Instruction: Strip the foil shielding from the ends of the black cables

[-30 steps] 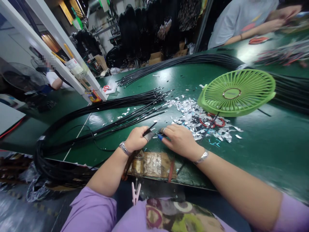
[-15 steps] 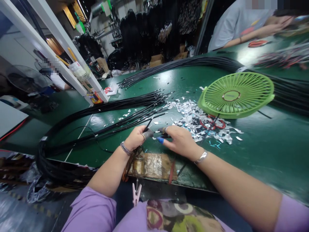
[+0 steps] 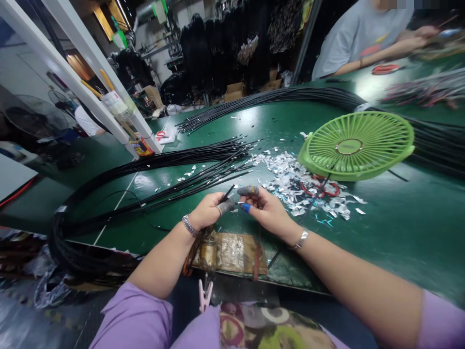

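My left hand (image 3: 210,209) is closed on a black cable (image 3: 228,193), whose dark length sticks up past the thumb. A grey finger cot covers that thumb. Just to the right, my right hand (image 3: 268,208) has its index finger and thumb curled around a thin pale cable tip (image 3: 240,202). It wears a grey cot on the index finger and a blue one on the thumb. Beyond my hands lies a bundle of black cables (image 3: 203,154) with stripped ends. Below them, a taped cardboard piece (image 3: 236,252) sits at the table edge.
White and blue scraps (image 3: 286,169) are heaped right of centre, with red-handled scissors (image 3: 332,188) among them. A green fan (image 3: 378,160) stands over them. Another cable bundle (image 3: 283,94) curves across the back of the green table (image 3: 381,232). A person in grey (image 3: 356,39) works at the far right.
My right hand has shifted slightly; its index finger and thumb are now bent around the pale tip. My left hand keeps its hold on the cable, nearly still.
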`<state>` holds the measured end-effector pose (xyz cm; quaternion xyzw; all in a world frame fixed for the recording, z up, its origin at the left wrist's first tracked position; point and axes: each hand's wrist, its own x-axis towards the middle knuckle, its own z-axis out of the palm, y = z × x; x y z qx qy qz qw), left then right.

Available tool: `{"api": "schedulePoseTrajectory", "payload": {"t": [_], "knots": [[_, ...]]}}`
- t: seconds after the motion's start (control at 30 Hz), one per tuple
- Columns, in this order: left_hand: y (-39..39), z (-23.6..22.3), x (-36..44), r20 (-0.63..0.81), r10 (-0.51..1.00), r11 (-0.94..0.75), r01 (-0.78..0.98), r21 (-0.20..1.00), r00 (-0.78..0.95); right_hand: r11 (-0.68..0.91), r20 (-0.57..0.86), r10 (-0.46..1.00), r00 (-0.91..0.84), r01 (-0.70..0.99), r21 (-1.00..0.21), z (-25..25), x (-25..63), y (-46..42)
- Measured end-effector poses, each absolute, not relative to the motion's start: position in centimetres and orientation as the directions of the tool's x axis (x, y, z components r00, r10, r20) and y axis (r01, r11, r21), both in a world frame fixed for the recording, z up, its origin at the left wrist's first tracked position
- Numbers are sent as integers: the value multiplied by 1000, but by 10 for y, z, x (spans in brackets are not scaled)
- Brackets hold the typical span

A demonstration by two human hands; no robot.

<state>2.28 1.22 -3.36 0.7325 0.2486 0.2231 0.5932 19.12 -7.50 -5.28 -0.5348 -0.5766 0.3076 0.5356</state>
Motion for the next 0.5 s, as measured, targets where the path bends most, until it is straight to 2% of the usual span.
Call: {"api": "schedulePoseTrajectory", "payload": {"t": [0.07, 0.17, 0.23, 0.27, 0.3, 0.37, 0.43, 0.5], "knots": [[11, -31, 23, -40, 604, -79, 110, 991, 796, 311, 395, 913, 100, 457, -833, -50, 194, -77], [12, -29, 21, -205, 516, 54, 208, 977, 831, 430, 544, 837, -61, 689, -583, -45, 198, -80], [14, -29, 20, -262, 469, 68, 261, 963, 844, 450, 574, 810, -122, 757, -474, -43, 200, -81], [15, -29, 20, -248, 477, 35, 264, 964, 843, 435, 569, 815, -114, 768, -469, -43, 200, -81], [15, -29, 19, -202, 508, -31, 252, 967, 837, 404, 551, 831, -80, 767, -498, -43, 201, -80], [14, -30, 19, -43, 590, -233, 221, 947, 806, 316, 470, 882, 27, 707, -633, -45, 203, -77], [13, -30, 17, 113, 622, -436, 223, 872, 775, 228, 349, 930, 113, 568, -791, -48, 204, -72], [12, -31, 16, 179, 612, -555, 257, 791, 770, 177, 247, 961, 127, 408, -896, -50, 203, -68]]}}
